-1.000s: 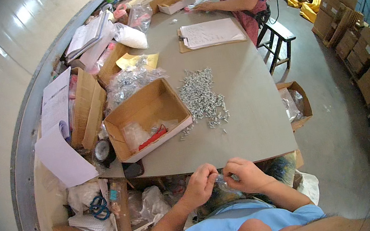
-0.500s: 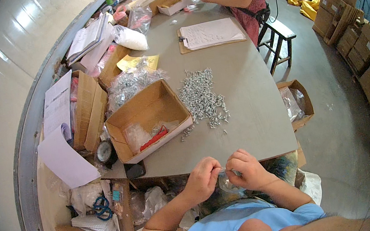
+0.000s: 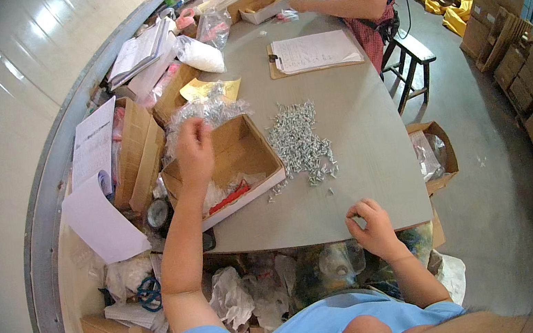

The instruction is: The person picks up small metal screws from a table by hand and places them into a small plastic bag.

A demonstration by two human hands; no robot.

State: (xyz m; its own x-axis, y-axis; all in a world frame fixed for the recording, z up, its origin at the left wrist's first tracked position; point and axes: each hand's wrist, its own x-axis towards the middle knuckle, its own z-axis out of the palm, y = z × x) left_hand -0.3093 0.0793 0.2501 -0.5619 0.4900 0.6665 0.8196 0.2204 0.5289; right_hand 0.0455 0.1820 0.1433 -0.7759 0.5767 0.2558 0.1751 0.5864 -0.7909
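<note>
My left hand (image 3: 194,151) is raised over the back left edge of an open cardboard box (image 3: 245,143), close to a heap of clear plastic bags of metal pieces (image 3: 219,108). Its fingers are curled together, and whatever they may hold is hidden. At the table's front edge, my right hand (image 3: 374,227) has thumb and fingertips brought together, with nothing discernible between them. A loose pile of small silvery screws (image 3: 301,140) lies right of the box. Inside the box are clear plastic bags (image 3: 214,197) and a red strip-like thing (image 3: 229,197).
A clipboard with papers (image 3: 318,51) lies farther back on the grey table (image 3: 371,122). Across the table a person in a checked apron (image 3: 363,8) works beside a stool (image 3: 411,60). Boxes and papers (image 3: 93,152) crowd the left side; a carton (image 3: 441,146) stands at the right.
My hands, formerly together around a small clear bag at the front edge, have parted. The left has reached forward and left over the box; the right has shifted slightly right and up.
</note>
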